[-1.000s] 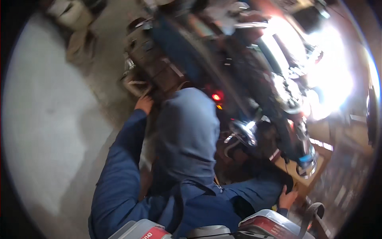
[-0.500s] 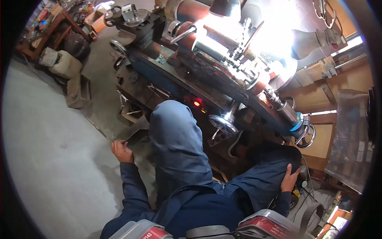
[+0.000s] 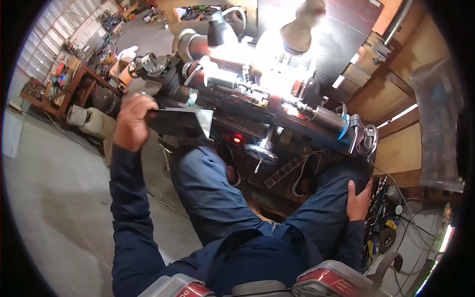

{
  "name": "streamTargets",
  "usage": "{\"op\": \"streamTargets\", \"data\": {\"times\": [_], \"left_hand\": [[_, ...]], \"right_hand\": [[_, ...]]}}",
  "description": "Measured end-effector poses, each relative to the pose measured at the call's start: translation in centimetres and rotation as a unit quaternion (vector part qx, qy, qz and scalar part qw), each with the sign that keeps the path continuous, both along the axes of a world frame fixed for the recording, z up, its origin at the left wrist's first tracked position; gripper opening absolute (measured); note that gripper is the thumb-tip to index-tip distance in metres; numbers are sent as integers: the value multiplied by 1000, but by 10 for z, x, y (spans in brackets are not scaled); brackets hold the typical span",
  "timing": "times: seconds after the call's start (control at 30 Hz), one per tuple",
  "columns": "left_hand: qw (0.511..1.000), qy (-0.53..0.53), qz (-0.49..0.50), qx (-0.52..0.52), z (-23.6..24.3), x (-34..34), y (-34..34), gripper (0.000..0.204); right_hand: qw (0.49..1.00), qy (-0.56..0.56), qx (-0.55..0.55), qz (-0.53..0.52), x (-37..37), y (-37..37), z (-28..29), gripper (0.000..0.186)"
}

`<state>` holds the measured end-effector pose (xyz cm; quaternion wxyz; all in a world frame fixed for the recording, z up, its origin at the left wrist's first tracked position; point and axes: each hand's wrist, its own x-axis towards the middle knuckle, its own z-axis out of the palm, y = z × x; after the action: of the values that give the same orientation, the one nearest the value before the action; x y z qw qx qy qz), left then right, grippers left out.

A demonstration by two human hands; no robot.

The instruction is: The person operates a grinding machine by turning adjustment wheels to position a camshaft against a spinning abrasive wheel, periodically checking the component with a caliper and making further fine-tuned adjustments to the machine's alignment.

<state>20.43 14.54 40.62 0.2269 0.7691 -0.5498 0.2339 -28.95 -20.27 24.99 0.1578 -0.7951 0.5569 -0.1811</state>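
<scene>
My left hand (image 3: 134,121) is raised beside the lathe, its fingers closed on the edge of a thin flat sheet (image 3: 178,123). The sheet's face is dark and one corner shines white; its exact kind cannot be told. Beyond it runs the lathe (image 3: 232,106), with a shiny cylinder (image 3: 220,78) on it and a handwheel (image 3: 261,154) at its front. On my right knee rests my right hand (image 3: 360,200), thumb stretched out and fingers lying against the trouser leg, holding nothing.
Two lamps, one dark (image 3: 220,32) and one pale (image 3: 297,37), glare over the lathe. A second handwheel (image 3: 367,140) stands at its right end. Far left are a pale canister (image 3: 96,122) and a cluttered wooden shelf (image 3: 74,89). Cables hang at the right.
My left hand has risen from low beside my left knee to lathe height, and the sheet now shows plainly in it. My right hand stays on the knee. The view has tilted upward.
</scene>
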Motion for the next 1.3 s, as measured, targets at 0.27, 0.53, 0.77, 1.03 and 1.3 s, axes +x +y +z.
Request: {"op": "streamTargets", "data": {"times": [0.27,0.53,0.77,1.03,1.3], "left_hand": [[989,84,-117,41,-33,-9,-118,22],[986,77,-108,100,-54,-10,-201,12],[984,123,-124,42,-94,0,-202,15],[970,233,-31,-62,-124,13,-175,17],[960,263,-22,-95,-83,4,-180,19]], "right_hand": [[996,-80,30,-3,-22,-3,-6,87],[990,-137,12,27,-23,-8,-5,81],[989,-142,21,24,-21,-12,-5,81],[984,-169,50,32,-17,-13,-1,78],[968,-19,-246,38,22,-69,23,66]]}}
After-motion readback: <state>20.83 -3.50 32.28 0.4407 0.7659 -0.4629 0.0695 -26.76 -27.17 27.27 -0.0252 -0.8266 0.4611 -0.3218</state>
